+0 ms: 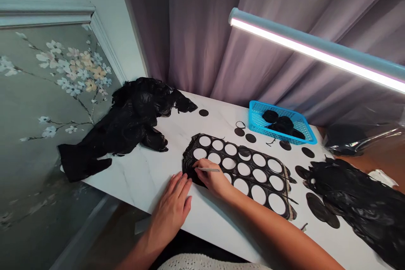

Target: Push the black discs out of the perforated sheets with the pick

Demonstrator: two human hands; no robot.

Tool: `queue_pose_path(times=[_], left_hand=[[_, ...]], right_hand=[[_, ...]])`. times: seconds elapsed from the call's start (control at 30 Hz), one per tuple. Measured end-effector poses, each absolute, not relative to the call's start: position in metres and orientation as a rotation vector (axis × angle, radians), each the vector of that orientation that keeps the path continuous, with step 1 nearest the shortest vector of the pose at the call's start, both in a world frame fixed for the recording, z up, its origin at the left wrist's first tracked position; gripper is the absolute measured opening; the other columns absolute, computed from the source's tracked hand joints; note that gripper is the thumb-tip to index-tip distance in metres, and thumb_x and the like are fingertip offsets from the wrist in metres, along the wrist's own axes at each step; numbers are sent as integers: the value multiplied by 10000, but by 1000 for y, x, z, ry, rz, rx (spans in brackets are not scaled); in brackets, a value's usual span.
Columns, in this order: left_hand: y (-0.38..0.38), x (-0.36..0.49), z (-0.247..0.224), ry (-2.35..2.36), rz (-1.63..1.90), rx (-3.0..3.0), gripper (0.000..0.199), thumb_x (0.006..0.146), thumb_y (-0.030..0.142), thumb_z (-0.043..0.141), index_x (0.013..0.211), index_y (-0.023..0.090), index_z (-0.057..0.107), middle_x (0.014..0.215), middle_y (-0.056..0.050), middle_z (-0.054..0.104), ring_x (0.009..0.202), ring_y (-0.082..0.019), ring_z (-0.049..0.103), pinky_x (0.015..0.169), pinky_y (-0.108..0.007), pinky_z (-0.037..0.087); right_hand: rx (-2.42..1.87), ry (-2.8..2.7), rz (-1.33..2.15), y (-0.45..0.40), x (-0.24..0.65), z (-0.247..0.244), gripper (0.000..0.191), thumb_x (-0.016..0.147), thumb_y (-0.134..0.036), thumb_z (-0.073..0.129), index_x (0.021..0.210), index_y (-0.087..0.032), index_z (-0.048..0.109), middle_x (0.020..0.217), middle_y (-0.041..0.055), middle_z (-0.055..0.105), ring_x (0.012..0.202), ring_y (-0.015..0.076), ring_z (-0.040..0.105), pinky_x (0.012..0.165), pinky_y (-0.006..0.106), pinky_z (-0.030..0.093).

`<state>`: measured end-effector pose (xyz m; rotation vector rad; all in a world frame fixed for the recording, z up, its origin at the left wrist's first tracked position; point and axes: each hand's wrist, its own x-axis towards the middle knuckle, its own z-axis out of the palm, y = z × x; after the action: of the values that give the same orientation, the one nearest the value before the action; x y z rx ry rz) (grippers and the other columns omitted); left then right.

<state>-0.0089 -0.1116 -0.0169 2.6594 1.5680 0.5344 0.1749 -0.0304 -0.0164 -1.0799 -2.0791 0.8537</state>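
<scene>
Right hand (213,177) has its grip clamped on a slim silver metal tool (207,170), working the corner of a black sheet with round cut-outs (251,172) on the white marble worktop (142,181); open left hand (171,206) sits right at the edge, seemingly to stop it sliding.

A cut-out sheet (236,160) lies on the table (152,177), basket (262,124) behind, crumpled plastic (126,122) either side.

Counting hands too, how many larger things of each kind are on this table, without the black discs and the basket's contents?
Hands, left and right: 2
Craft knife: 1
Holed black sheet: 1
Crumpled black heaps: 2
Blue basket: 1
Total: 7
</scene>
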Motion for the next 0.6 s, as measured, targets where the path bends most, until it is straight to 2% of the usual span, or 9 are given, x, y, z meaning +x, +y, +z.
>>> queue_pose_path(times=[0.1,0.3,0.6], left_hand=[[-112,-9,-18,1563,530,2650,404,939,258,482,1330,165,521,1377,-106,548,1321,-303,459,1068,-501,428],[-113,-10,-19,1569,510,2642,408,944,260,479,1336,156,518,1399,-106,531,1341,-303,433,1073,-501,422],[-112,-9,-15,1553,486,2656,396,941,251,481,1314,128,534,1387,-124,536,1337,-309,433,1083,-496,413]], right_hand=[[-1020,-2021,985,-26,180,-14,108,924,-174,500,840,-205,560,864,22,631,727,148,541,662,272,421],[-989,-1975,1136,-21,185,-7,156,900,-190,557,747,-195,531,904,31,635,780,152,549,704,280,424],[-939,-2034,1188,-20,186,-5,147,884,-181,593,738,-194,577,990,43,582,841,159,549,735,285,444]])
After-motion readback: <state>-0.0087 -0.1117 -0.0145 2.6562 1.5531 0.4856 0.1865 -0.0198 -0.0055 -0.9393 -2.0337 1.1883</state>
